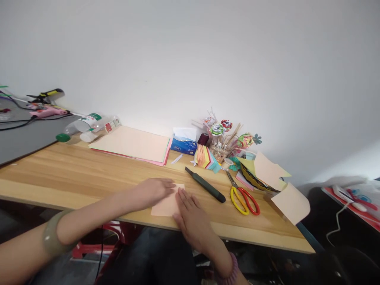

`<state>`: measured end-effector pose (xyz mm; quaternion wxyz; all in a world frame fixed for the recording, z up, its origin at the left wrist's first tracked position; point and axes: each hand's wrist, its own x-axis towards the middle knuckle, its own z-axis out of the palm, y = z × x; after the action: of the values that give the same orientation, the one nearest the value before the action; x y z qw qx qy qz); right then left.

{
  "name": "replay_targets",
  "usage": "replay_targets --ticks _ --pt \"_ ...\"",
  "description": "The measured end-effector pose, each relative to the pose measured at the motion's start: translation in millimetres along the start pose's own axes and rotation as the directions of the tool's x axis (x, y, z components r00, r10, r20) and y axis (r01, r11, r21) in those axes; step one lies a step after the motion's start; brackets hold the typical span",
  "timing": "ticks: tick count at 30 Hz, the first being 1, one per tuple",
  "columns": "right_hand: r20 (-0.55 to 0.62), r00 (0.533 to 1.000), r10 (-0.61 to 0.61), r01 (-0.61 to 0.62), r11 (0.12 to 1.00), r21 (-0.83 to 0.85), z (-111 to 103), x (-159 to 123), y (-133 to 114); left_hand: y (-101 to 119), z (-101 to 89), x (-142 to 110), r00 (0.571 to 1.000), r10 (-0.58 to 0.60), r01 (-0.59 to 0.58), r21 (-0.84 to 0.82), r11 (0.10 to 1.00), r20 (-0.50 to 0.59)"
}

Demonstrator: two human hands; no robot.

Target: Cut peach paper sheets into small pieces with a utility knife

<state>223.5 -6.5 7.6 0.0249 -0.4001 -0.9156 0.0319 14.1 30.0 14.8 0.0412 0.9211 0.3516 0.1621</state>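
Note:
A small peach-coloured sheet of paper (166, 206) lies on the wooden table near its front edge. My right hand (191, 217) rests flat on the paper's right side, fingers stretched out. At the paper's upper left is my left hand (151, 192), palm down with its fingers extended and slightly bent, touching the sheet. Neither hand grips anything. A dark green utility knife (208, 186) lies just beyond my right hand. To the right of the knife are scissors (242, 196) with one yellow and one red handle.
Large coloured sheets (133, 144) are stacked at the back, beside plastic bottles (86, 124). A blue tissue pack (184, 142), folded coloured papers (206, 157) and paper flowers (219, 128) stand by the wall. Loose paper pieces (291, 202) overhang the right edge.

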Motion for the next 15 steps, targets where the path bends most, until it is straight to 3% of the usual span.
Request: replay_targets --ticks 2,5,9,11,15 --pt "-0.059 0.998 0.019 -0.02 0.999 -0.026 5 -1 -1 4 1.2 15 0.998 0.063 -0.062 -0.11 0.992 0.012" --pt "-0.245 0.964 0.104 -0.13 0.987 -0.092 25 -5 -7 3 10.8 29 0.997 0.079 -0.072 -0.184 0.98 0.026" --pt "-0.555 0.828 0.083 -0.209 0.964 -0.167 56 -20 -20 -2 23.9 28 0.996 0.055 -0.041 -0.192 0.981 0.071" --pt "-0.611 0.789 0.059 -0.218 0.957 -0.19 62 -30 -26 -2 26.4 25 0.994 0.057 -0.039 -0.19 0.981 0.093" --pt "-0.603 0.794 0.077 -0.217 0.963 -0.163 56 -42 -35 5 26.4 24 0.991 0.065 -0.045 -0.161 0.986 0.121"
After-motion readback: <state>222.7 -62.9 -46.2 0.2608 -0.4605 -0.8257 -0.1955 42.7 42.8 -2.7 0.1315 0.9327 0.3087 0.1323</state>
